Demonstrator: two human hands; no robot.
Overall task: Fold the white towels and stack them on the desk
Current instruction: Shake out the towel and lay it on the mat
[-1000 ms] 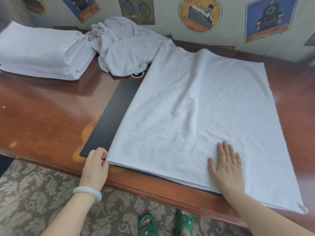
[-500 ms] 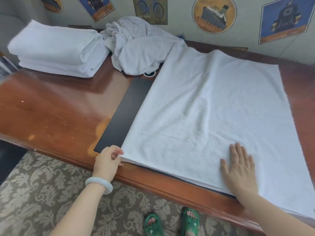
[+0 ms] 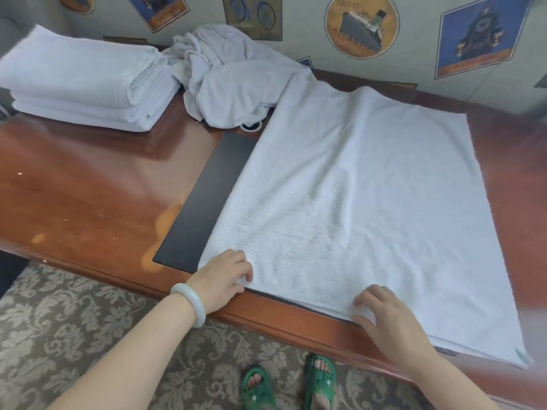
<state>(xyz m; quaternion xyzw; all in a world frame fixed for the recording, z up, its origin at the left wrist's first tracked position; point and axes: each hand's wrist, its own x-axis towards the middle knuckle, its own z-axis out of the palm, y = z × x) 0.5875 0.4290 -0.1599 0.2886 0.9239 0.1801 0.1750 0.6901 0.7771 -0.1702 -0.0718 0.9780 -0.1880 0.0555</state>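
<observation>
A large white towel [image 3: 364, 202] lies spread flat over the right half of the wooden desk [image 3: 88, 190], doubled over with two layers showing at its near edge. My left hand [image 3: 223, 275] pinches the towel's near left corner at the desk's front edge. My right hand [image 3: 384, 313] has curled fingers gripping the near edge further right. A stack of folded white towels [image 3: 83, 87] sits at the back left. A crumpled heap of white towels [image 3: 228, 81] lies behind, against the wall.
A black mat [image 3: 201, 202] lies on the desk, partly under the spread towel. A round cable port [image 3: 251, 125] shows by the crumpled heap. The wall with posters [image 3: 362, 23] runs behind the desk. Patterned carpet [image 3: 74, 321] and my feet in green sandals [image 3: 288, 383] are below.
My right hand slid back from lying flat on the towel and now curls round its near edge. My left hand shifted slightly right along the corner it holds.
</observation>
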